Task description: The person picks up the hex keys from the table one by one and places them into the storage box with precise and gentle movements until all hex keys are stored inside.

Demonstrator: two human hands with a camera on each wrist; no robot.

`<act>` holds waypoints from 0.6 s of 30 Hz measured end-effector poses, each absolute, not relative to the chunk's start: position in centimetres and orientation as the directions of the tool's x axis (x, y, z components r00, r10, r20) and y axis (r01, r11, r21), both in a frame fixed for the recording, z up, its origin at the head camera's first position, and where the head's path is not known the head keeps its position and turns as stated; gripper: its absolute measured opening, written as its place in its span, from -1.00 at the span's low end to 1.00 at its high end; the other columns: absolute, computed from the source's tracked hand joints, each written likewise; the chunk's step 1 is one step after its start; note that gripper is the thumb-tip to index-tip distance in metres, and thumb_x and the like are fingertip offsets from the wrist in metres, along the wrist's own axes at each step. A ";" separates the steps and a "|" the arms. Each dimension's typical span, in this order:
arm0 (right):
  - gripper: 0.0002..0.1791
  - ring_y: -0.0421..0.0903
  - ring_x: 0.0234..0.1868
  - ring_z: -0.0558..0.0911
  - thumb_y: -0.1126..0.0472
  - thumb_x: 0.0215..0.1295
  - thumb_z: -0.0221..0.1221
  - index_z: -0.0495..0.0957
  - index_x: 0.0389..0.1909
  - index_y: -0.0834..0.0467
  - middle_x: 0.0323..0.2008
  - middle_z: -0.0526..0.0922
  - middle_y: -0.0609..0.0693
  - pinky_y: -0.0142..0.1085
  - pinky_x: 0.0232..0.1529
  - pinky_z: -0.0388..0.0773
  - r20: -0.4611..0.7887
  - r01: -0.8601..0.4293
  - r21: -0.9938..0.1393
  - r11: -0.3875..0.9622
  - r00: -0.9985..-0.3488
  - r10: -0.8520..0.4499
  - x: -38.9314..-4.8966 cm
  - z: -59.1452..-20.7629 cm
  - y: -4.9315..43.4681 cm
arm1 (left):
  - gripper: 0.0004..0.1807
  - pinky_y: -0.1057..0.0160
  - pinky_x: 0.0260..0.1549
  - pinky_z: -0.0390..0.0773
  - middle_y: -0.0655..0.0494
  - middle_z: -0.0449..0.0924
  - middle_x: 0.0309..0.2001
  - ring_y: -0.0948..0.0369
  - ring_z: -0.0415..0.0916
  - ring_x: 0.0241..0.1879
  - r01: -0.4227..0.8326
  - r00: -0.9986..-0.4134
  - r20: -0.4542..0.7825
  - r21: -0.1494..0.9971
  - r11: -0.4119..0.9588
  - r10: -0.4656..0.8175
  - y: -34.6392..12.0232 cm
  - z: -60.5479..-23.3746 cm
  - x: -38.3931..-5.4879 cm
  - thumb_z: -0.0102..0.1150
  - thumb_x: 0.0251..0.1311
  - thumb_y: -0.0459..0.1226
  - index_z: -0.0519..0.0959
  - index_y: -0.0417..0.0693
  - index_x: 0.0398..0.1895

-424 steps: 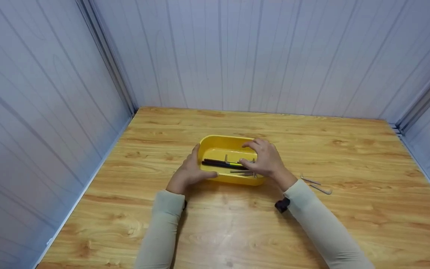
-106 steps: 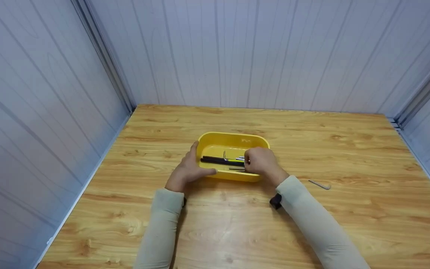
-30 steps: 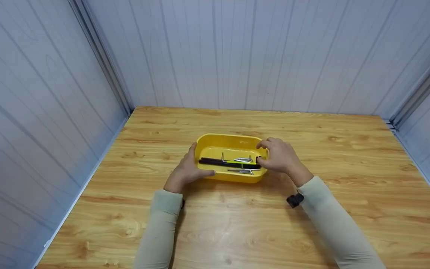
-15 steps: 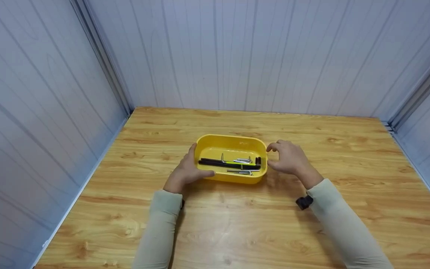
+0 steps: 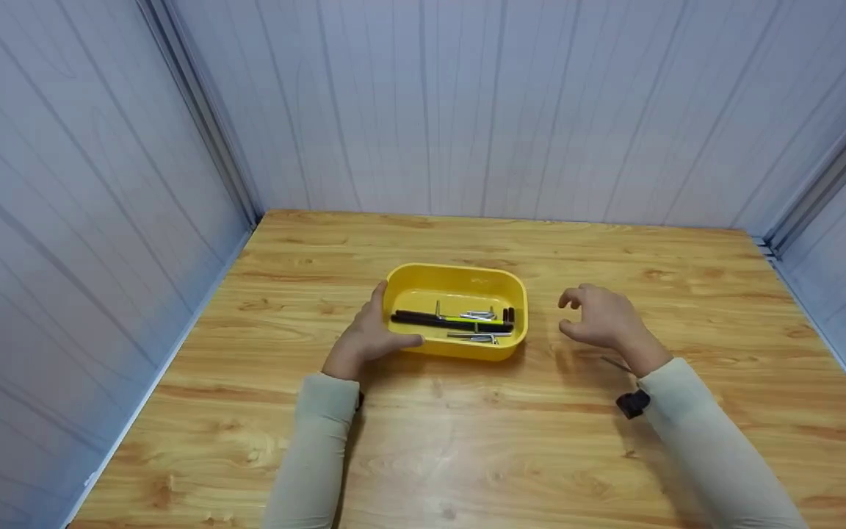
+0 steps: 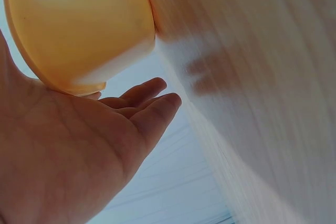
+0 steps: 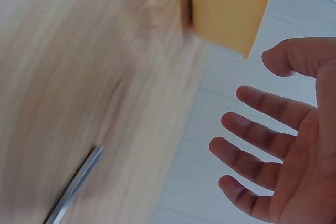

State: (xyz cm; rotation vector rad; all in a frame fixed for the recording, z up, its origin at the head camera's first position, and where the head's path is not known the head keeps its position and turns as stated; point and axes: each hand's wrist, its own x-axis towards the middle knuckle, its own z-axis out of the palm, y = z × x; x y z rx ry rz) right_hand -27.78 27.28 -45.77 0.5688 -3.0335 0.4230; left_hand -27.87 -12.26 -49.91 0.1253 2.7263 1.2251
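My left hand (image 5: 368,334) rests against the near left corner of a yellow tray (image 5: 454,351), its thumb over the front rim. In the left wrist view its visible fingers (image 6: 152,121) lie straight, and the tray wall (image 6: 79,24) touches the palm. Right of the tray hovers my right hand (image 5: 599,316), holding nothing, fingers spread and slightly bent. Under its wrist, an L-shaped hex key (image 5: 616,364) lies on the table, partly hidden; the right wrist view shows a length of this metal key (image 7: 73,184).
Inside the tray lie several silver hex keys (image 5: 478,315), long black sticks (image 5: 416,319), a yellow-green strip (image 5: 467,319) and two short dark pieces (image 5: 508,316). The wooden table (image 5: 438,441) meets pale wall panels (image 5: 467,110) at the back and sides.
My right hand has left the tray's right end and moved right, over the table. Of the two hex keys on the table earliest, one shows now. The left hand has stayed at the tray.
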 end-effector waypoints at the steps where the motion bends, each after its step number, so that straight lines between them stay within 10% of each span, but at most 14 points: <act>1: -0.59 0.08 -0.23 0.62 0.02 0.12 0.17 0.61 -0.05 0.15 -0.14 0.64 0.17 0.03 -0.26 0.55 0.074 -0.356 -0.259 0.898 -0.934 -0.349 -27.7 -45.8 27.5 | 0.40 -0.12 0.36 0.15 -0.13 0.02 0.49 -0.07 0.08 0.43 0.014 -0.985 -0.103 0.751 0.660 0.138 -12.3 -49.9 -27.9 0.49 -0.28 0.18 -0.26 0.17 0.55; 18: -0.61 -0.02 -0.38 0.54 0.08 0.13 0.14 0.60 -0.06 0.19 -0.22 0.61 0.17 -0.09 -0.40 0.47 -0.039 -0.298 -0.292 0.909 -0.946 -0.322 -26.7 -47.0 30.5 | 0.43 -0.11 0.34 0.17 -0.12 0.09 0.45 -0.03 0.17 0.36 0.019 -0.987 -0.094 0.748 0.663 0.134 -12.2 -49.9 -27.9 0.49 -0.34 0.22 -0.26 0.15 0.55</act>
